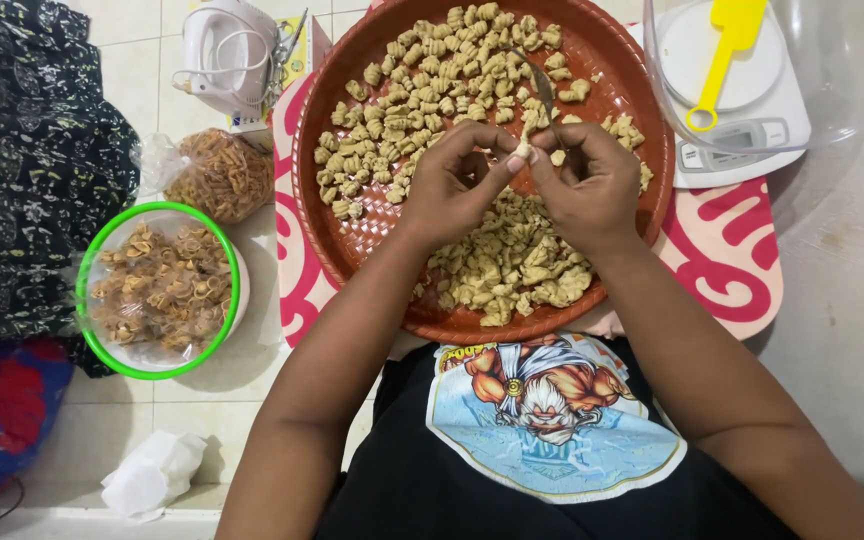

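**Two hands pinch a dough piece over a round tray**

We look down on a pale tiled floor [132, 80]. A pink and white mat [722, 250] lies on it, bearing a round reddish-brown woven tray [352, 250] that fills the upper centre. Our left hand [457, 185] and right hand [592, 185] meet above the tray's middle, fingertips of both closed together on one small pale dough piece [523, 149]. Shaped dough pieces [422, 75] crowd the tray's upper half; a rougher dough heap [512, 265] lies at its lower edge.

At left, a green-rimmed bowl [157, 290] and a clear bag [217, 175] hold fried snacks, close beside the tray, leaving little open floor. A white hand mixer [227, 50] sits upper left.

Upper right, a clear bowl [832, 70] partly covers a white scale [742, 130] and a yellow spatula [727, 50]; the frame crops them. A metal utensil [540, 85] lies half buried among the pieces.
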